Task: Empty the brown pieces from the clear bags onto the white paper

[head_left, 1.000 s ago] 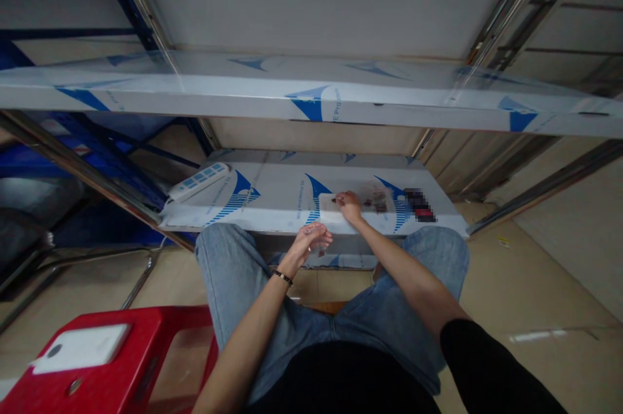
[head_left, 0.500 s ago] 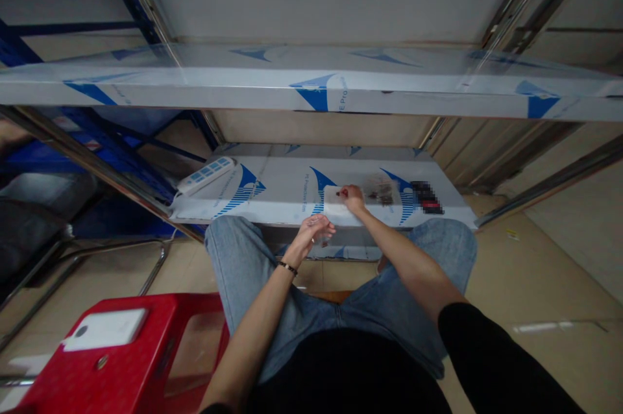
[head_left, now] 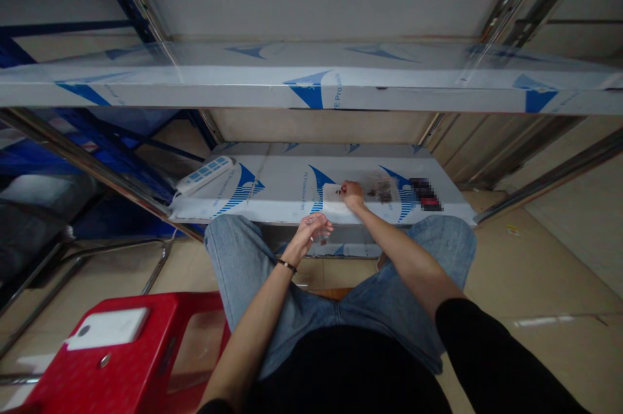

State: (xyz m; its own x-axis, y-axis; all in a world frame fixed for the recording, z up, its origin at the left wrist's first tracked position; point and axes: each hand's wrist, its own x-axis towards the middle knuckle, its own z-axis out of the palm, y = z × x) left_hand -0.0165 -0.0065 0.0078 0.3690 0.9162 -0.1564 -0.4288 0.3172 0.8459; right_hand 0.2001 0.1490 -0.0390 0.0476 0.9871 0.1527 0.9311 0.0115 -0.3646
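Holding clear plastic piece [head_left: 321,240] loosely in curled fingers: left hand [head_left: 314,227], at front edge of lower shelf [head_left: 285,196]. Right hand [head_left: 351,194] is over white sheet [head_left: 332,205] on shelf, fingertips bunched beside small dark pieces [head_left: 339,191]; whether grasping something, cannot tell. Transparent bag [head_left: 383,191] lies to right.

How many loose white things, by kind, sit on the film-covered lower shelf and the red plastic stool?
White oblong power strip with blue panels: 1
White squarish flat sheet by the bare right hand: 1
White rectangular phone-like device: 1
Total: 3
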